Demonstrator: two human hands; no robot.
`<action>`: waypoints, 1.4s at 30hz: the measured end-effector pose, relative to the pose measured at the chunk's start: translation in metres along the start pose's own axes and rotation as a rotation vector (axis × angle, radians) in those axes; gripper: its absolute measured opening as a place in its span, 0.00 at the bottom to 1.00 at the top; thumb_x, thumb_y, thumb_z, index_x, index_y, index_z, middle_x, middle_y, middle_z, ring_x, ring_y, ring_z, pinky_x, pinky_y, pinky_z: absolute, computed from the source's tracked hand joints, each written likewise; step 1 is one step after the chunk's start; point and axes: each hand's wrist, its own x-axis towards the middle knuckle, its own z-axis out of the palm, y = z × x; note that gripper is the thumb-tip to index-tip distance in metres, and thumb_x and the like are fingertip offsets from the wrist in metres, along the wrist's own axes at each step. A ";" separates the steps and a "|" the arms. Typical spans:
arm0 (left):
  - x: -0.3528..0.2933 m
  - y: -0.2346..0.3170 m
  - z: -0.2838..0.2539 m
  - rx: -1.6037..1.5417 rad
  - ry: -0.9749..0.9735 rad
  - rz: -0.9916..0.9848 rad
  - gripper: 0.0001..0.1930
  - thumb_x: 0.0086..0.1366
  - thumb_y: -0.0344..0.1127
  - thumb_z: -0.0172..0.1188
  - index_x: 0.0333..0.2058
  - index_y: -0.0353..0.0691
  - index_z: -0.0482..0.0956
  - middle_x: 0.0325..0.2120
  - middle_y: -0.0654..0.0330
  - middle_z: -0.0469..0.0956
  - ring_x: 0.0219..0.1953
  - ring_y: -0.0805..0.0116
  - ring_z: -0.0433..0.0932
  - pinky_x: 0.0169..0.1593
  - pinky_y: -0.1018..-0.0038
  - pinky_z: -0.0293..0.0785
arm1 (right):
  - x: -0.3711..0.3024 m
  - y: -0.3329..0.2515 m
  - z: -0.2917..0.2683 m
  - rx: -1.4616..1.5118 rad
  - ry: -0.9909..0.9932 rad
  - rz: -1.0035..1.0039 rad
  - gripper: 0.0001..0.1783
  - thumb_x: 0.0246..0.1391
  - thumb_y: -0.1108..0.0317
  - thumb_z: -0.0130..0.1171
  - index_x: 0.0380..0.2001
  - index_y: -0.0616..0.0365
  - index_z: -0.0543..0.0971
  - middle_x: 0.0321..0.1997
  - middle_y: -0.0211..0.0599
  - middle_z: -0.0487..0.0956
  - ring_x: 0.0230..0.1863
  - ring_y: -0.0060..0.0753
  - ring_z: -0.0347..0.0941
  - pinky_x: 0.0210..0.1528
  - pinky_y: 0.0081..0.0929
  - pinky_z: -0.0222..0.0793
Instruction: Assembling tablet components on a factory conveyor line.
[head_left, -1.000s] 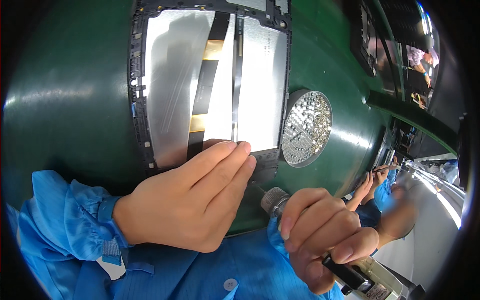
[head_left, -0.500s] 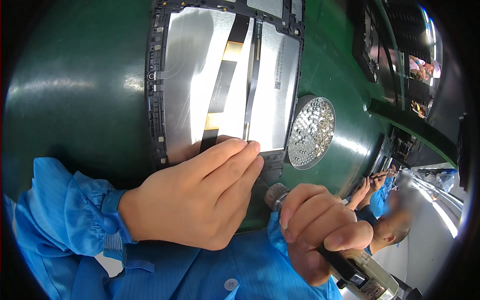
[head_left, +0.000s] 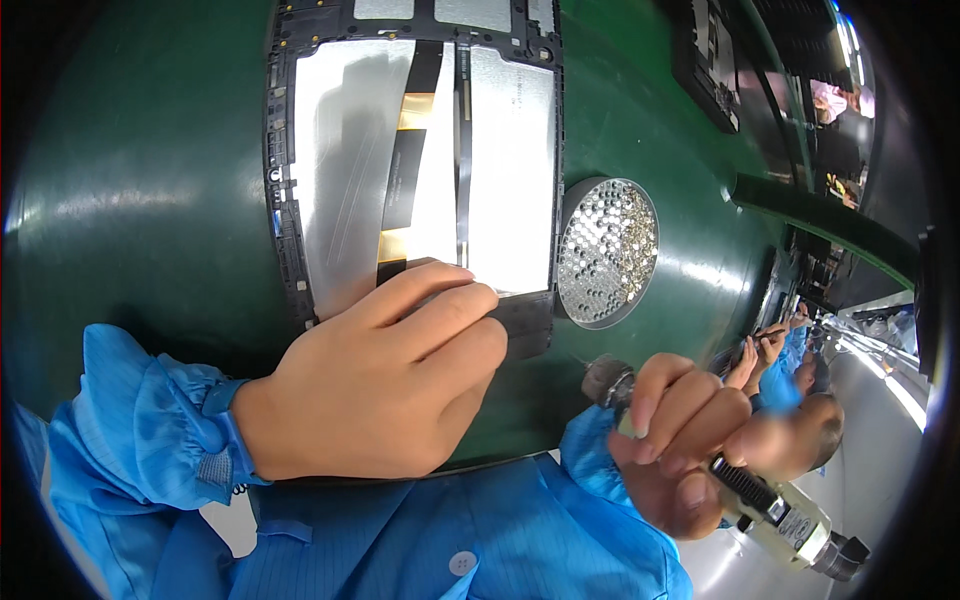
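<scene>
A tablet-like display assembly (head_left: 330, 110), with a silver back plate and black frame, lies on the green work surface. A black flex cable (head_left: 405, 170) with gold-coloured bands and a thinner black strip (head_left: 463, 150) run down it. My left hand (head_left: 390, 380) rests over its near end, fingers bent and drawn together at the strip's lower end. The thumb is hidden, and so is whatever those fingertips pinch. Off to the lower right, my right hand (head_left: 680, 440) is wrapped round an electric screwdriver (head_left: 795, 525) with a pale body and dark knurled collar, away from the panel.
Beside the panel stands a round metal dish (head_left: 655, 245) of small screws. A black frame part (head_left: 712, 70) lies farther back at right. A dark green bar (head_left: 820, 230) edges the right side. Another person in blue (head_left: 790, 375) works beyond.
The display assembly has shifted left and slightly nearer. My right hand has moved right with the electric screwdriver, showing more of its body. My left hand's outer fingers are more curled.
</scene>
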 end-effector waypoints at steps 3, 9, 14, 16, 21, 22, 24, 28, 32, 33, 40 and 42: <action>-0.001 -0.002 0.000 -0.081 0.015 -0.018 0.08 0.50 0.27 0.65 0.31 0.32 0.82 0.34 0.53 0.76 0.47 0.54 0.75 0.53 0.58 0.73 | -0.002 0.001 -0.017 -0.017 0.032 -0.039 0.19 0.45 0.75 0.59 0.41 0.55 0.66 0.19 0.32 0.69 0.18 0.29 0.68 0.22 0.29 0.68; -0.002 0.000 0.002 -0.064 0.044 -0.010 0.10 0.47 0.27 0.67 0.30 0.31 0.80 0.32 0.53 0.75 0.45 0.53 0.76 0.52 0.56 0.75 | -0.002 0.000 -0.055 -0.091 0.035 -0.028 0.19 0.47 0.70 0.57 0.45 0.55 0.69 0.21 0.32 0.70 0.21 0.28 0.68 0.29 0.32 0.65; -0.008 0.022 0.003 0.153 0.004 0.047 0.12 0.45 0.26 0.66 0.31 0.28 0.80 0.33 0.51 0.74 0.45 0.51 0.76 0.51 0.56 0.75 | -0.009 0.004 -0.073 -0.052 0.084 -0.049 0.21 0.48 0.68 0.55 0.48 0.57 0.69 0.23 0.34 0.70 0.24 0.29 0.68 0.34 0.36 0.64; -0.015 0.033 0.009 0.195 0.012 -0.070 0.15 0.43 0.26 0.66 0.33 0.27 0.80 0.35 0.50 0.74 0.46 0.50 0.75 0.51 0.56 0.74 | -0.011 0.007 -0.075 -0.037 0.099 -0.062 0.21 0.48 0.69 0.55 0.48 0.57 0.69 0.24 0.35 0.71 0.24 0.29 0.68 0.34 0.36 0.64; -0.013 0.046 0.020 0.213 0.065 -0.173 0.19 0.41 0.27 0.67 0.36 0.28 0.80 0.37 0.50 0.74 0.47 0.49 0.75 0.50 0.55 0.74 | -0.017 0.009 -0.080 -0.013 0.126 -0.070 0.22 0.48 0.70 0.56 0.48 0.58 0.69 0.25 0.36 0.71 0.24 0.31 0.68 0.35 0.36 0.64; -0.010 0.047 0.023 0.218 0.077 -0.193 0.20 0.40 0.28 0.67 0.37 0.28 0.80 0.37 0.50 0.74 0.47 0.48 0.75 0.50 0.55 0.73 | -0.018 0.010 -0.082 -0.003 0.129 -0.068 0.22 0.48 0.70 0.56 0.48 0.58 0.69 0.25 0.36 0.71 0.24 0.31 0.68 0.35 0.36 0.64; -0.007 0.046 0.033 0.239 0.090 -0.204 0.20 0.41 0.28 0.67 0.37 0.28 0.80 0.37 0.50 0.73 0.47 0.48 0.74 0.49 0.55 0.73 | -0.019 0.014 -0.087 0.016 0.134 -0.074 0.22 0.48 0.70 0.56 0.48 0.58 0.69 0.25 0.36 0.70 0.24 0.31 0.68 0.35 0.36 0.64; 0.000 0.054 0.034 0.252 0.093 -0.242 0.20 0.42 0.27 0.67 0.38 0.27 0.80 0.38 0.49 0.72 0.49 0.47 0.73 0.49 0.54 0.72 | -0.021 0.013 -0.090 0.042 0.157 -0.063 0.22 0.47 0.71 0.57 0.49 0.57 0.69 0.25 0.35 0.69 0.24 0.30 0.66 0.35 0.35 0.64; -0.001 0.060 0.030 0.277 0.093 -0.258 0.20 0.43 0.26 0.66 0.38 0.27 0.79 0.36 0.49 0.71 0.48 0.47 0.72 0.48 0.54 0.71 | -0.022 0.009 -0.084 0.053 0.168 -0.075 0.23 0.47 0.70 0.57 0.49 0.58 0.69 0.24 0.35 0.68 0.23 0.29 0.65 0.34 0.34 0.63; -0.001 0.061 0.031 0.299 0.132 -0.278 0.17 0.44 0.26 0.65 0.37 0.27 0.79 0.35 0.51 0.71 0.47 0.49 0.73 0.48 0.56 0.71 | -0.021 0.009 -0.084 0.061 0.170 -0.081 0.23 0.47 0.70 0.57 0.49 0.58 0.69 0.24 0.35 0.68 0.23 0.29 0.65 0.34 0.34 0.63; 0.004 0.062 0.034 0.312 0.202 -0.341 0.13 0.47 0.22 0.63 0.35 0.31 0.79 0.31 0.55 0.69 0.45 0.52 0.72 0.45 0.60 0.66 | -0.028 0.009 -0.086 0.073 0.204 -0.122 0.23 0.45 0.71 0.56 0.48 0.58 0.69 0.22 0.34 0.68 0.23 0.29 0.65 0.33 0.33 0.62; 0.003 0.066 0.035 0.281 0.212 -0.380 0.13 0.47 0.20 0.61 0.35 0.30 0.79 0.31 0.55 0.70 0.46 0.51 0.72 0.48 0.60 0.65 | -0.028 0.009 -0.085 0.079 0.215 -0.127 0.23 0.45 0.71 0.56 0.48 0.59 0.69 0.22 0.34 0.68 0.23 0.29 0.65 0.33 0.33 0.62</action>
